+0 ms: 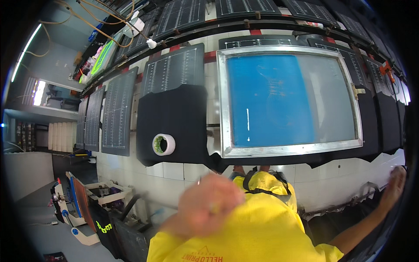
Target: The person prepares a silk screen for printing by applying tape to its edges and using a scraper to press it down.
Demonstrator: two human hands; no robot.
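My left hand [209,203] is raised in front of my yellow shirt, so smeared by motion that its fingers cannot be read. Far out at the right rim is my right hand [395,181], its fingers stretched out and nothing visible in it. Ahead of me a silkscreen frame [291,152] with a metal border lies over black fabric; its mesh [270,100] is blue on the left and grey on the right. A white roll of tape [169,144] rests on the black garment piece [174,109] left of the frame.
Dark printing boards with white ruler marks [120,111] stand in rows along a rail [192,30]. An orange clamp [386,70] is at the far right. A cart with parts [104,192] and black cloth [104,227] stands at lower left. Hoses [94,22] hang upper left.
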